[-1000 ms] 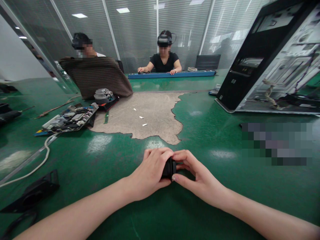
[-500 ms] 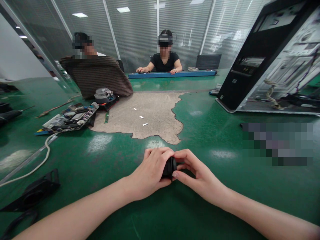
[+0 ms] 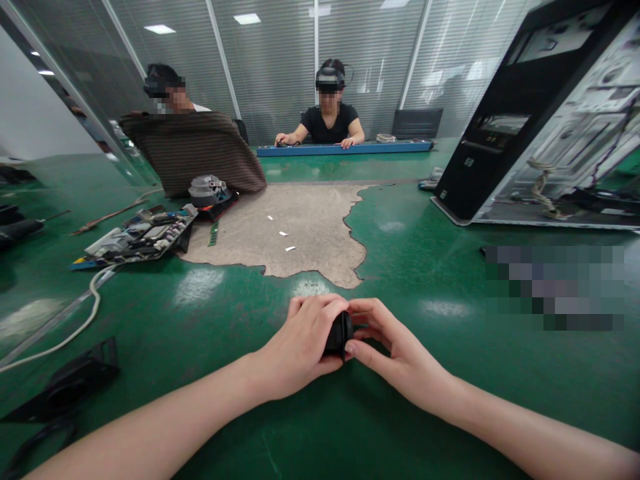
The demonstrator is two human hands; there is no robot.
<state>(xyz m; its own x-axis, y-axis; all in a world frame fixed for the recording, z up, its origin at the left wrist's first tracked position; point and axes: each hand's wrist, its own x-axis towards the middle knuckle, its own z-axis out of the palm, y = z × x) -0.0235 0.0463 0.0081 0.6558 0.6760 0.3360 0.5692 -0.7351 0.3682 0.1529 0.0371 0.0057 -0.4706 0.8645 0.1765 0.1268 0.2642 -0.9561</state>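
Observation:
A small black part, rounded and with a rim on its right side, is between my two hands over the green table. My left hand wraps over its top and left side, thumb underneath. From the right, my right hand grips the rim with thumb and fingertips. Much of the part is covered by my fingers, and its exact kind does not show. Both forearms reach in from the lower corners.
A circuit board, a fan-like cooler and a green memory stick lie left. A black bracket is near left. An opened computer case stands right. Two people sit across the table, one at a blue bar.
My hands and the black part have hardly moved. Across the table, the middle person's hand at the left end of the blue bar has shifted slightly.

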